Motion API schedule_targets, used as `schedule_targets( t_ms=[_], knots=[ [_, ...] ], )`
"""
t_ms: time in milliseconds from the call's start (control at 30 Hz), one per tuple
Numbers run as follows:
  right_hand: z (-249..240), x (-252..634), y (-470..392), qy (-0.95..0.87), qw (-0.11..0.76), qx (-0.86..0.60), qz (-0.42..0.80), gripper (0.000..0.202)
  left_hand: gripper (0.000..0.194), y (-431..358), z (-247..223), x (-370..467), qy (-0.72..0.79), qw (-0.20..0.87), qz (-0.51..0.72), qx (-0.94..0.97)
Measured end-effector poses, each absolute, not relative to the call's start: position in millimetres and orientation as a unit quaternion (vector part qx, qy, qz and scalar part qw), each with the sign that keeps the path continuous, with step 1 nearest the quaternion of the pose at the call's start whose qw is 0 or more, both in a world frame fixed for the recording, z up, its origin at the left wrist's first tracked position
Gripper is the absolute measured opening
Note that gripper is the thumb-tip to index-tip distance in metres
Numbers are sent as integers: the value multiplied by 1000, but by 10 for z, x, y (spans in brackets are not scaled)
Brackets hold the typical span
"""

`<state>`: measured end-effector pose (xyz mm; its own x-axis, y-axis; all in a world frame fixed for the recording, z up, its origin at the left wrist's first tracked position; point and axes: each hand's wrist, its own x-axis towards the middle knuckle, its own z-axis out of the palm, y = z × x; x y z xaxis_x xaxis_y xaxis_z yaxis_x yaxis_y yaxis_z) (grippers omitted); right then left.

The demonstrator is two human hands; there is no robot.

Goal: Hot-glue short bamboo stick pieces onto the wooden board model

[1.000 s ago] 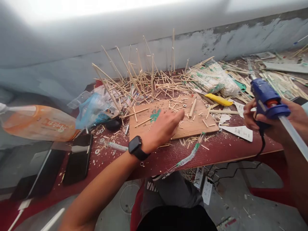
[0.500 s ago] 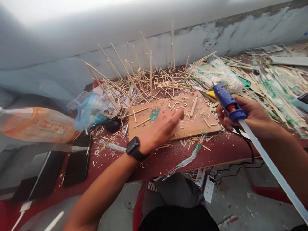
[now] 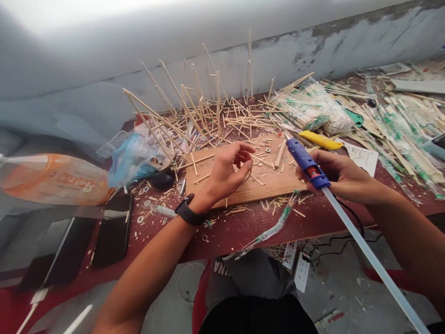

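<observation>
Right now the right hand (image 3: 342, 178) grips a blue glue gun (image 3: 297, 155), its fingers closed round the body. The gun is tilted, held above the board's right end, with its nozzle pointing up and toward the far side. A long glue stick (image 3: 368, 257) runs from its back down toward the lower right, and a dark cord (image 3: 354, 213) hangs beneath the hand.

The left hand (image 3: 227, 171) is over the middle of the board (image 3: 274, 187), palm turned inward. Its fingers are loosely curled, with a gap between thumb and forefinger; whether a small piece sits within the curl, I cannot tell. A black watch (image 3: 191, 212) is on that wrist.

Short bits of stick lie scattered over the board, and a thicker dowel (image 3: 280, 155) rests between the left hand and the gun. Just beyond the gun, a yellow knife (image 3: 320, 140) lies near a plastic bag (image 3: 314, 106).

Behind the board, a heap of thin sticks (image 3: 250, 125) covers the red surface (image 3: 215, 243), some standing upright, others leaning. To the left are a blue bag (image 3: 127, 160), a black mouse (image 3: 163, 179), a phone (image 3: 113, 236) and an orange bottle (image 3: 57, 178) on its side. A green-marked wrapper (image 3: 278, 226) hangs over the near edge.
</observation>
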<state>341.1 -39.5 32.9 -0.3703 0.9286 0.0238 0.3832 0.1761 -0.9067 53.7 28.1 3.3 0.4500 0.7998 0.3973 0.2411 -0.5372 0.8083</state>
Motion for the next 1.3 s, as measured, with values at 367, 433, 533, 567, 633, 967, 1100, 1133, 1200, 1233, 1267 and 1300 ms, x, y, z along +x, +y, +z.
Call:
schedule_targets(
  t_ms=[367,433,533,567,633,967,1100,1133,1200,1233,1267,1300],
  knots=[
    [304,3258,-349,-698,320,-485,419,47,16,344,-7,489,360,338,425,758],
    [300,3233,-361,-697,319,-478,428,47,16,376,-31,501,373,346,428,747],
    [287,3176,-386,-687,333,-463,451,46,17,423,-73,552,398,365,419,730],
    [280,3151,-392,-684,338,-453,462,45,18,434,-86,576,402,370,416,727],
    [260,3092,-397,-676,344,-426,493,42,20,448,-108,627,405,380,411,723],
    [65,2886,-350,-653,378,-343,560,29,22,424,-103,710,413,435,398,695],
    [24,2876,-347,-650,355,-352,573,32,21,433,-101,711,412,450,397,686],
    [19,2872,-348,-649,348,-355,576,34,21,436,-101,712,411,455,396,683],
    [14,2863,-348,-647,338,-361,580,35,21,444,-100,711,412,464,395,677],
    [14,2859,-346,-648,337,-362,580,35,21,448,-100,710,413,467,395,675],
    [16,2856,-343,-649,337,-363,578,35,20,450,-101,708,414,470,395,672],
    [19,2855,-339,-652,337,-364,573,34,20,452,-104,705,416,474,394,669]
  ],
)
